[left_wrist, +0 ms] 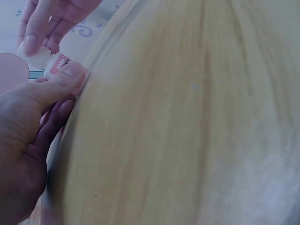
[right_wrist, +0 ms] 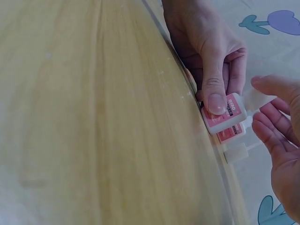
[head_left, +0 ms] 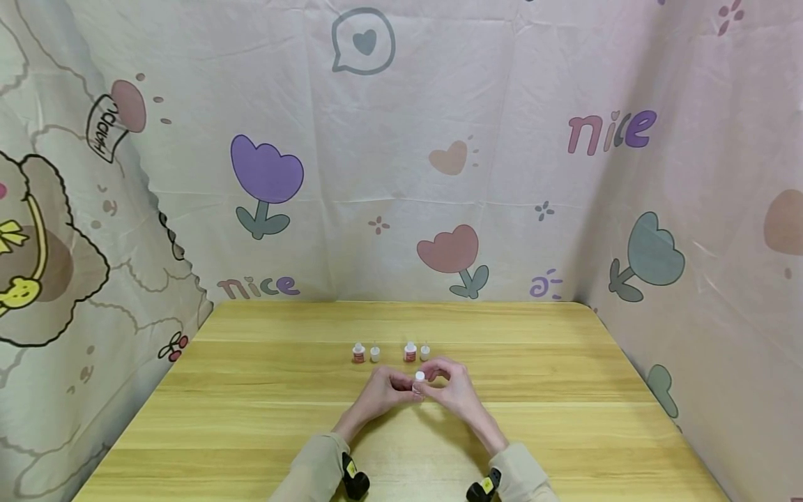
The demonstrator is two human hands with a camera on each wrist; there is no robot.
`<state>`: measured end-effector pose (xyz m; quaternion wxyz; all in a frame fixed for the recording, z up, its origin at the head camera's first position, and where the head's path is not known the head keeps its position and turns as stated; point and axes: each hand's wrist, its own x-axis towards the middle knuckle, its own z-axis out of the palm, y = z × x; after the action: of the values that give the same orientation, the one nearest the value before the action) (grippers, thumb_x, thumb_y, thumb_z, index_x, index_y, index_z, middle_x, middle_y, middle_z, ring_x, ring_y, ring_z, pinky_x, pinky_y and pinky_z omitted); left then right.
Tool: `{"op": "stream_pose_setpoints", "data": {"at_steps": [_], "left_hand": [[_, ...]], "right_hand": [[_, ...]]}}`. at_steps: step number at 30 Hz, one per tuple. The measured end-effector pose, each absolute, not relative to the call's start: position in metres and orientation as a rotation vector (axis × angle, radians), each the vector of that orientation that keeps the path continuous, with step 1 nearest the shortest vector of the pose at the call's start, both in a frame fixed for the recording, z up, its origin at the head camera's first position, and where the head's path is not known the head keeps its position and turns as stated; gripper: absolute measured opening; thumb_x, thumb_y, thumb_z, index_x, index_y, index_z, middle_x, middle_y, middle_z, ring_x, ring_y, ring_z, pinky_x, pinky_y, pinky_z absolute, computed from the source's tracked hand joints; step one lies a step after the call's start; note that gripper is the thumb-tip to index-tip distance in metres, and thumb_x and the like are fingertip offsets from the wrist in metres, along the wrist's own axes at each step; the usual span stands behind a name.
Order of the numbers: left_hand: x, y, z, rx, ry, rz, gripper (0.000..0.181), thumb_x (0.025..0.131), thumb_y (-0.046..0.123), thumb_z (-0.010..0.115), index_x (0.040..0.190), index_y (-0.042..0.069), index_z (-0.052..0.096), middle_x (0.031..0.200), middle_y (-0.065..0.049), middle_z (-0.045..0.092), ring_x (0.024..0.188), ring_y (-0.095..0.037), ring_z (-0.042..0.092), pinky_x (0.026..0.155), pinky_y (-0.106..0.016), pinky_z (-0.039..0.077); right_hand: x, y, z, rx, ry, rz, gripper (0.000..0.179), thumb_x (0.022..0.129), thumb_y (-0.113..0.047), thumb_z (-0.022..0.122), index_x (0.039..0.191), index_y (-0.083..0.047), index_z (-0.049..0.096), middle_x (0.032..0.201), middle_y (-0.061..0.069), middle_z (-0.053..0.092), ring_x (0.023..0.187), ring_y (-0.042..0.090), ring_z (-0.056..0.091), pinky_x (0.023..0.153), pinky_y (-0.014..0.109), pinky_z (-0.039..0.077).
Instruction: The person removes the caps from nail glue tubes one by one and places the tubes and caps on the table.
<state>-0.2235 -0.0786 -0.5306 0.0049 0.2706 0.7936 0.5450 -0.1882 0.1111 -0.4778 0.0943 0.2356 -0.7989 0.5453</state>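
Observation:
My left hand (head_left: 383,392) grips a small white glue bottle (right_wrist: 224,116) with a pink label, its thumb flat over the label. The bottle's white cap (right_wrist: 257,99) points up in the head view. My right hand (head_left: 456,392) pinches that cap between thumb and fingers. Just beyond the hands, two more glue bottles with red labels, a left one (head_left: 359,353) and a right one (head_left: 410,352), stand upright on the table. Beside each lies a loose white cap, the left cap (head_left: 375,354) and the right cap (head_left: 425,353), each with a thin pin sticking up.
The wooden table (head_left: 251,390) reaches back to a printed cloth (head_left: 376,251) hanging behind it, with more cloth at both sides. The standing bottles and caps form a row close behind the hands.

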Motion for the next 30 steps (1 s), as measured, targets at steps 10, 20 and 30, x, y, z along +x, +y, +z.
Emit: {"op": "stream_pose_setpoints", "data": {"at_steps": [10,20,30], "left_hand": [[-0.2248,-0.0810,-0.5310,0.862,2.445,1.720,0.014,0.080,0.015,0.085,0.093,0.010,0.081,0.085,-0.008,0.080,0.069,-0.008,0.071,0.063,-0.017,0.054],[-0.2244,-0.0806,-0.5299,0.840,2.443,1.706,0.013,0.081,0.015,0.085,0.093,0.011,0.081,0.085,-0.009,0.079,0.068,-0.007,0.070,0.062,-0.017,0.054],[-0.2235,-0.0791,-0.5293,0.818,2.448,1.718,0.015,0.081,0.012,0.084,0.095,0.008,0.081,0.086,-0.010,0.079,0.067,-0.009,0.069,0.061,-0.017,0.053]], "right_hand": [[-0.1876,0.1104,-0.4761,0.660,-2.392,1.611,0.019,0.079,0.006,0.079,0.096,0.005,0.071,0.093,0.021,0.073,0.080,0.024,0.067,0.081,0.050,0.057],[-0.1873,0.1114,-0.4766,0.725,-2.346,1.620,0.017,0.081,0.008,0.077,0.097,0.007,0.071,0.094,0.021,0.073,0.080,0.026,0.068,0.083,0.044,0.059],[-0.1868,0.1123,-0.4738,0.673,-2.338,1.683,0.018,0.082,0.007,0.077,0.099,0.007,0.071,0.095,0.021,0.072,0.085,0.039,0.067,0.086,0.042,0.058]]}}
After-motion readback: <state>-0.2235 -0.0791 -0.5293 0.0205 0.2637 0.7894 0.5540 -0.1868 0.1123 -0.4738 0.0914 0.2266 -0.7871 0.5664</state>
